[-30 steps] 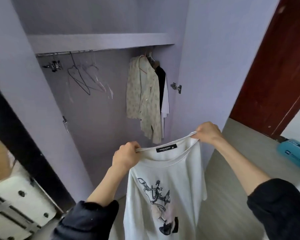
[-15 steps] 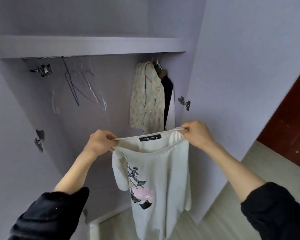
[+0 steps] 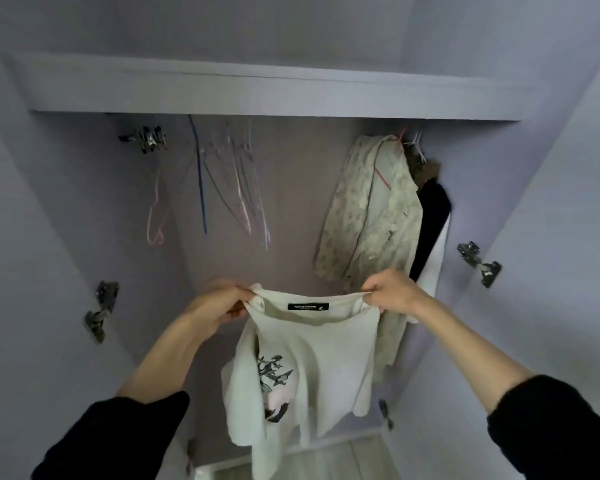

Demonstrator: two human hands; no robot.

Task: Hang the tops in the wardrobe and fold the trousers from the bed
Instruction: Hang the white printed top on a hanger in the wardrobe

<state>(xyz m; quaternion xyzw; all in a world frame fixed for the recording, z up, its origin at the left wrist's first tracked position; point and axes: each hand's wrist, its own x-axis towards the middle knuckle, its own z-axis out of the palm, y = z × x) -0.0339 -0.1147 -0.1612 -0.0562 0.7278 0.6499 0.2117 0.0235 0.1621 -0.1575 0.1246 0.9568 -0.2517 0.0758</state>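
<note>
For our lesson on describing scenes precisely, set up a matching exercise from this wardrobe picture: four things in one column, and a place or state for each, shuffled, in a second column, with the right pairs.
Things:
1. white T-shirt
2. empty hangers
3. patterned shirt
4. shelf

Places or states:
A. hanging at the right of the rail
B. held at the neckline by the left hand and the right hand
C. across the top, above the rail
D. hanging bare at the left of the rail

Pairs: 1-B, 2-D, 3-A, 4-C
</note>
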